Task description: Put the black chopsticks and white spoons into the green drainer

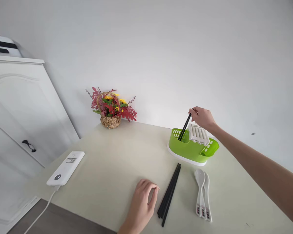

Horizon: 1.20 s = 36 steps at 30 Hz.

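My right hand (pixel 203 117) pinches the upper ends of black chopsticks (pixel 185 126). They lean with their lower ends inside the left compartment of a green utensil holder (pixel 187 150), which has a white base and a white slotted rack (pixel 199 134) across its middle. On the table my left hand (pixel 143 201) rests with curled fingers, thumb tip against the index finger, nothing visible between them. Just right of it lies a bundle of black chopsticks (pixel 169 195), apart from the hand. Several white spoons (pixel 202 193) lie overlapped in front of the holder.
A wicker basket (pixel 110 122) of red and yellow flowers stands at the back of the table (pixel 107 169). On the left lies a white power bank (pixel 65 168) with a cable (pixel 42 209) running off the edge. A white cabinet (pixel 21 107) stands beyond.
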### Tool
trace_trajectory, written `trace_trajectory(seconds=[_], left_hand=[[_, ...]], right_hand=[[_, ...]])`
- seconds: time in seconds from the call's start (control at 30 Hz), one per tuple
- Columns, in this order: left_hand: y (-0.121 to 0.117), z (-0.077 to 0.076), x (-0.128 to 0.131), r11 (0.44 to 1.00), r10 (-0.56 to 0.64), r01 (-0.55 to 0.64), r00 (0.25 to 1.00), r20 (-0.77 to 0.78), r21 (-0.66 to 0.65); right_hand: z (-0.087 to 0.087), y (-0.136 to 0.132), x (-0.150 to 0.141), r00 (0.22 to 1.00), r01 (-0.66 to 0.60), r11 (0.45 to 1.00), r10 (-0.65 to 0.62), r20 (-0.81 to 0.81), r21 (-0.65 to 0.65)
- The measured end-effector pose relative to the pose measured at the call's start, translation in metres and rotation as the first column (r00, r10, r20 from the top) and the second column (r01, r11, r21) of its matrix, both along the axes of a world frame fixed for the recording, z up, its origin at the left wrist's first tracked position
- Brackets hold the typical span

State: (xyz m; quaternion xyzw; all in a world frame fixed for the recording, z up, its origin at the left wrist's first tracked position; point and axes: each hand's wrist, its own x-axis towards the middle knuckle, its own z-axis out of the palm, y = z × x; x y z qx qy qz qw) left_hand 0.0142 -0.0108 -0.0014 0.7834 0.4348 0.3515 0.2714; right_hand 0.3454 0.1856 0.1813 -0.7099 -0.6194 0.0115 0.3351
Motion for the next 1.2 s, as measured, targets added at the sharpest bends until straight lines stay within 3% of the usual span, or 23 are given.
trace_trajectory(seconds=[0.33, 0.53, 0.73, 0.93, 1.2], left_hand=[[0.002, 0.002, 0.003, 1.000, -0.022, 0.022, 1.000, -0.003, -0.010], [0.004, 0.002, 0.004, 1.000, -0.010, 0.010, 1.000, 0.001, 0.006], [0.005, 0.007, 0.005, 1.000, -0.012, 0.012, 1.000, -0.025, 0.008], [0.005, 0.011, 0.007, 0.999, -0.017, 0.019, 0.999, -0.047, 0.029], [0.000, 0.014, 0.010, 0.999, -0.017, 0.026, 0.979, -0.204, 0.041]], right_hand=[[-0.029, 0.027, 0.018, 0.992, 0.078, 0.989, -0.065, 0.106, -0.123], [-0.045, 0.008, 0.026, 0.986, 0.121, 0.971, -0.094, 0.139, -0.207], [-0.067, -0.014, 0.019, 0.994, 0.068, 0.959, -0.042, 0.101, -0.274], [-0.064, -0.030, 0.013, 0.997, 0.014, 0.970, 0.004, 0.075, -0.244], [-0.057, -0.050, 0.011, 0.998, -0.004, 0.974, 0.017, 0.053, -0.228]])
